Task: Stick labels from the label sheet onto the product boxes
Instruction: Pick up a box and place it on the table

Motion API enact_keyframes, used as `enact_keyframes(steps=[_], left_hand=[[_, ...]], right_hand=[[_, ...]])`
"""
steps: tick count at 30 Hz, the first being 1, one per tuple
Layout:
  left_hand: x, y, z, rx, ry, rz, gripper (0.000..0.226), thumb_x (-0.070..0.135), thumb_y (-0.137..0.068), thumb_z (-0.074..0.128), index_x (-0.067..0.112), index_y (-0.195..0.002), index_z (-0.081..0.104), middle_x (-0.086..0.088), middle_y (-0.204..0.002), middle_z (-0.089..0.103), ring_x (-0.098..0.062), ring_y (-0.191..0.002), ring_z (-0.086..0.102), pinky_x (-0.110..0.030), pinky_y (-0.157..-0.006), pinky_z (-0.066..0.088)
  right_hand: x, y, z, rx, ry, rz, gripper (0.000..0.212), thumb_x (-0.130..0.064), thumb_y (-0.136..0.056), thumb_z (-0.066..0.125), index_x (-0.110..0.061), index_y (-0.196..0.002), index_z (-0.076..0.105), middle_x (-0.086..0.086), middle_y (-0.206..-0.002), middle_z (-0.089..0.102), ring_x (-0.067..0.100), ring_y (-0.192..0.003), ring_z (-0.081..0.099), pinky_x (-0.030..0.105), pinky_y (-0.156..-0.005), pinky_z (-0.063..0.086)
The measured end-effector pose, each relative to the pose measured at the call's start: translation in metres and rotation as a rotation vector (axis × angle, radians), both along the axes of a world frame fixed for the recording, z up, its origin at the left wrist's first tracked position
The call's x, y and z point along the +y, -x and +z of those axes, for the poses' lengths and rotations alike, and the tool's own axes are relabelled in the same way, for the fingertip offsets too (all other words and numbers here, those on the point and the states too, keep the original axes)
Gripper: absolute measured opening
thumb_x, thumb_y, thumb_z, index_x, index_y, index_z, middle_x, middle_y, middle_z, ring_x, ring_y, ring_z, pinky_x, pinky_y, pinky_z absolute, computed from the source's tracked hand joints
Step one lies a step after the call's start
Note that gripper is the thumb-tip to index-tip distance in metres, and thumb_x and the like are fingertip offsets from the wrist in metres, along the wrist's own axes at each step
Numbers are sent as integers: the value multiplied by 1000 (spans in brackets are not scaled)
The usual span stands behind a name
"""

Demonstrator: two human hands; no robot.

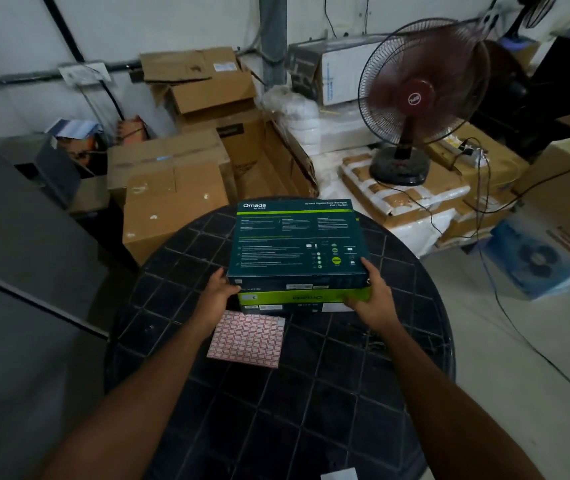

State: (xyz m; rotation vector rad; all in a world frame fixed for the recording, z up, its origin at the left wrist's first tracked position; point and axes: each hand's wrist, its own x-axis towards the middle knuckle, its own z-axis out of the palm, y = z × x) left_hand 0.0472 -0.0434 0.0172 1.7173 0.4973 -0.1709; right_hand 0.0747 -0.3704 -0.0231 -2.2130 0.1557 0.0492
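- Product boxes: I count a stack toward the far edge of the table. The top box [297, 242] is dark teal, printed face up; beneath it a green-sided box [302, 298], and a dark edge of what may be a third below that.
- Hands: my left hand [216, 295] grips the stack's near-left corner, my right hand [372, 293] its near-right corner. Both are closed on the top box, well apart from each other.
- Label sheet [247, 339]: pink-bordered labels in a grid, lying flat just nearer than the stack, left of the table's middle, partly under my left wrist. It looks full, though I cannot be sure.
- Table [311, 393]: round, black, grid-patterned.
- Progress, as I judge it: small white tags show on box sides, but I see no pink label applied. Labelling seems barely begun; peeling and sticking remain.
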Motion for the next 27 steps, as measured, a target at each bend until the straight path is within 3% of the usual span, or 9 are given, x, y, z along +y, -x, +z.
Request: enact_keyframes(steps=[2,5,7,12,15,18,23,25,27], left_hand=[[-2,6,3,9,48,28,56,3,-99,51,7,-152,33,-11,-139,56,-16,-108,57,-27,-89,42],[-5,23,22,-92,130,109,30,3,-101,45,13,-128,51,0,-102,62,-3,-79,62,-8,-59,46],[3,33,30,-125,178,202,22,4,-102,45,16,-119,51,6,-91,56,-4,-77,54,-4,-49,42],[28,62,35,-163,345,308,10,19,-101,54,20,-94,47,-3,-98,62,-25,-99,59,-37,-76,51],[45,74,44,-122,452,317,24,24,-94,68,13,-102,48,-14,-112,66,-30,-102,66,-49,-82,57],[65,83,54,-51,497,249,69,29,-66,85,1,-120,52,-25,-126,65,-35,-103,68,-42,-69,58],[63,104,89,-295,378,275,76,1,-64,79,17,-133,51,0,-117,65,-19,-99,67,-36,-78,55],[59,116,101,-420,192,133,86,-7,-61,84,17,-138,54,7,-123,66,-13,-107,67,-28,-83,55],[59,127,117,-496,-4,-69,90,-1,-60,89,23,-140,55,11,-128,66,-5,-114,65,-22,-87,54]], right_hand=[[6,10,2,-30,-54,-13,100,-22,-68,87,-35,-152,33,8,-142,53,30,-129,50,50,-109,44],[21,32,12,-82,-92,14,104,-16,-64,91,-34,-150,35,7,-134,41,19,-121,45,35,-105,41],[34,44,18,-142,-69,25,107,-14,-60,94,-30,-149,37,5,-131,35,16,-116,44,30,-104,38],[64,66,25,-251,-34,-16,100,-6,-55,96,-16,-141,45,13,-134,35,14,-118,38,29,-105,37],[75,78,23,-318,-60,-30,90,-3,-55,95,-12,-133,51,13,-127,41,10,-117,38,29,-105,39],[77,86,15,-338,-86,5,80,-15,-56,97,-14,-124,54,7,-120,44,18,-115,46,32,-99,44],[92,110,21,-367,-176,75,55,-67,-75,68,-16,-93,62,3,-115,42,22,-116,49,35,-105,44],[104,113,40,-408,-158,129,52,-68,-76,67,-22,-100,63,2,-125,42,16,-126,45,40,-109,42],[115,110,66,-454,-134,197,63,-64,-71,76,-24,-117,58,0,-140,37,10,-136,37,26,-112,37]])
